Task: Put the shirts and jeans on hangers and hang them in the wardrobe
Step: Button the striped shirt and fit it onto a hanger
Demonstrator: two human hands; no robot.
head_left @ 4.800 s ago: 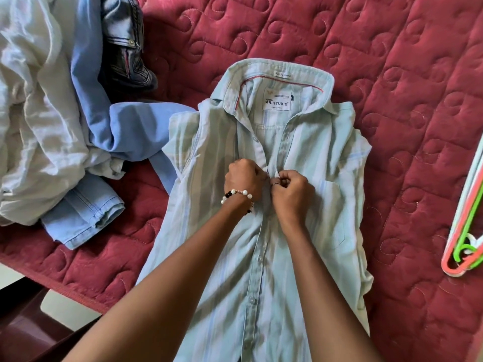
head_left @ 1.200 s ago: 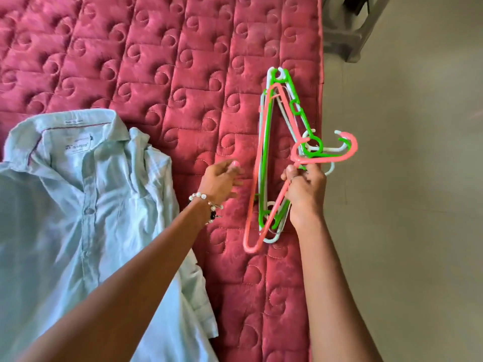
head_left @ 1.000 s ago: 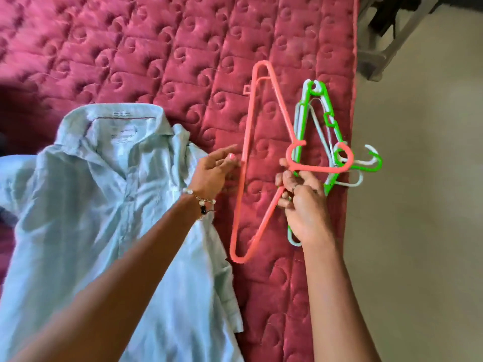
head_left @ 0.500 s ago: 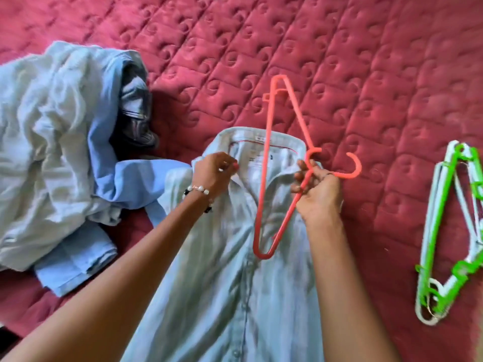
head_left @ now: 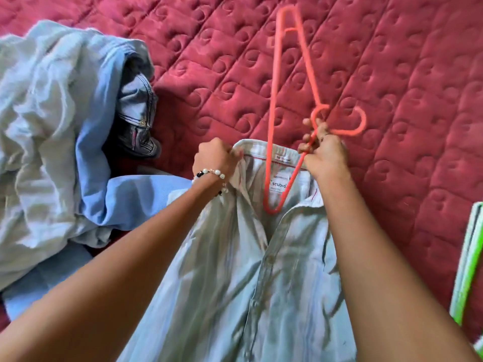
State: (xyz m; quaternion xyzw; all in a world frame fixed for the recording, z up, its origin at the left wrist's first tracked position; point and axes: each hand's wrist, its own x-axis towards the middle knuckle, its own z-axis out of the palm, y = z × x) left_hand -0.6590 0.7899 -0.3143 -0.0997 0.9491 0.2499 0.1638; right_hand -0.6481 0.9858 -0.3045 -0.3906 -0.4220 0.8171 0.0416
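A pale green striped shirt (head_left: 243, 278) lies face up on the red quilted bed (head_left: 392, 74), buttoned below the chest. My left hand (head_left: 215, 159) grips the left side of its collar and lifts it. My right hand (head_left: 325, 155) holds a coral plastic hanger (head_left: 274, 105) just below its hook. The hanger stands on end, with one corner inside the open neck of the shirt.
A heap of clothes (head_left: 49, 126) lies at the left: a pale shirt, a blue shirt (head_left: 125, 202) and dark jeans (head_left: 138, 121). Green and white hangers (head_left: 467, 259) lie at the right edge of the view.
My right hand picked the coral hanger out of the bundle and brought it to the shirt. My left hand took hold of the collar, and the hanger's corner has entered the neck opening.
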